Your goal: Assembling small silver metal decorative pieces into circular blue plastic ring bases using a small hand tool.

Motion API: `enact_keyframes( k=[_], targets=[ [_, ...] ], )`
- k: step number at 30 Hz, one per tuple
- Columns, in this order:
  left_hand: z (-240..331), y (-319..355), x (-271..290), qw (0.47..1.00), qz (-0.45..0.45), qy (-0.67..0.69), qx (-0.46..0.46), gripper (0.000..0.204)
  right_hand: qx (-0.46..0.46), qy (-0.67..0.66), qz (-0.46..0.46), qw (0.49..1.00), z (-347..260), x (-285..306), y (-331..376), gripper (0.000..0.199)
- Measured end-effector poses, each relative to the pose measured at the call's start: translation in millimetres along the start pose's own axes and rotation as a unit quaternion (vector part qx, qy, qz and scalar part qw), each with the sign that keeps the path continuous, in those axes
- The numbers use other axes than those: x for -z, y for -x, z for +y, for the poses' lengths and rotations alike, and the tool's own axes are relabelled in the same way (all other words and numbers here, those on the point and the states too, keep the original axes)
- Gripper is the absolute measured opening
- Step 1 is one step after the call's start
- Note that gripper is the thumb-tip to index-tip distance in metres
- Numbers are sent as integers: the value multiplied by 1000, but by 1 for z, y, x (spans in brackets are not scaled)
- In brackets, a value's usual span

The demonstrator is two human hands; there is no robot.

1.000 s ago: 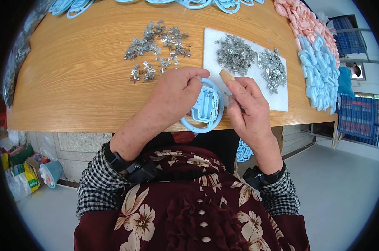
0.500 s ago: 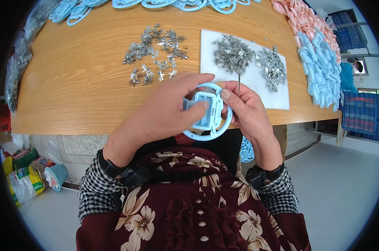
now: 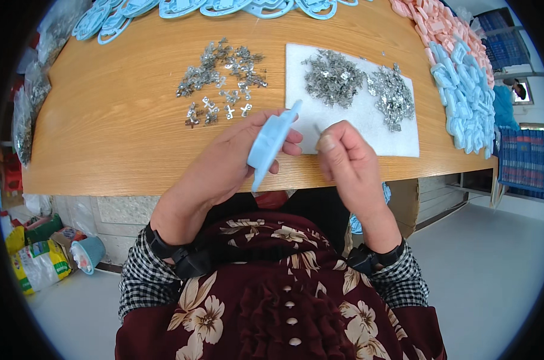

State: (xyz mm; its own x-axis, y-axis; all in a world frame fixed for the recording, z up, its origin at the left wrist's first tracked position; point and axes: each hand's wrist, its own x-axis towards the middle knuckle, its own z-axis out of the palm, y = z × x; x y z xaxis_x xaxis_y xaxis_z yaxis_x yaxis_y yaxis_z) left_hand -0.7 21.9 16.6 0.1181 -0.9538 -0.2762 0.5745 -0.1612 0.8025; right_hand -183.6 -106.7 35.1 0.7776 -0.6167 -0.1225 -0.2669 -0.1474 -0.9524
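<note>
Above the near table edge, my left hand (image 3: 215, 159) grips a light blue plastic steering-wheel-shaped part (image 3: 270, 141). The part is turned nearly edge-on, so its inner face is hidden. My right hand (image 3: 354, 165) is closed in a pinch just to the right, apart from the part. From its fingertips pokes the end of a thin metal rod (image 3: 318, 128); the remainder is hidden by the fingers. Beyond the right hand, a white foam sheet (image 3: 359, 141) carries two heaps of small silvery metal pieces, one a larger heap (image 3: 333, 78), the other a smaller heap (image 3: 393, 99).
Loose metal clips (image 3: 209, 69) lie on the wooden table (image 3: 110, 114) at centre left. More blue wheel parts (image 3: 224, 5) line the far edge. Blue plastic pieces (image 3: 464, 99) and pink ones (image 3: 443, 36) are piled at the right. Plastic bags (image 3: 32, 96) edge the left side.
The blue part has tipped from facing up to nearly edge-on in my left hand. My right hand has let go of it and drawn slightly away, the rod now pointing toward the part.
</note>
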Motion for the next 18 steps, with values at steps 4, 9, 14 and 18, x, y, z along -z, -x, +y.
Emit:
enact_keyframes(
  k=[4, 9, 14, 18],
  targets=[
    [-3, 0, -4, 998, -14, 52, -27, 47, 38, 44, -4, 998, -5, -13, -1, 14],
    [-6, 3, -7, 996, -6, 87, -27, 45, 108, 64, 15, 992, 0, -21, -5, 12],
    [-10, 4, -7, 995, -32, 82, -38, 45, 116, 90, 31, 989, 3, -22, -6, 13],
    [-10, 5, -7, 991, -34, 127, -36, 47, 121, 107, 18, 987, 6, -19, -8, 13]
  ],
)
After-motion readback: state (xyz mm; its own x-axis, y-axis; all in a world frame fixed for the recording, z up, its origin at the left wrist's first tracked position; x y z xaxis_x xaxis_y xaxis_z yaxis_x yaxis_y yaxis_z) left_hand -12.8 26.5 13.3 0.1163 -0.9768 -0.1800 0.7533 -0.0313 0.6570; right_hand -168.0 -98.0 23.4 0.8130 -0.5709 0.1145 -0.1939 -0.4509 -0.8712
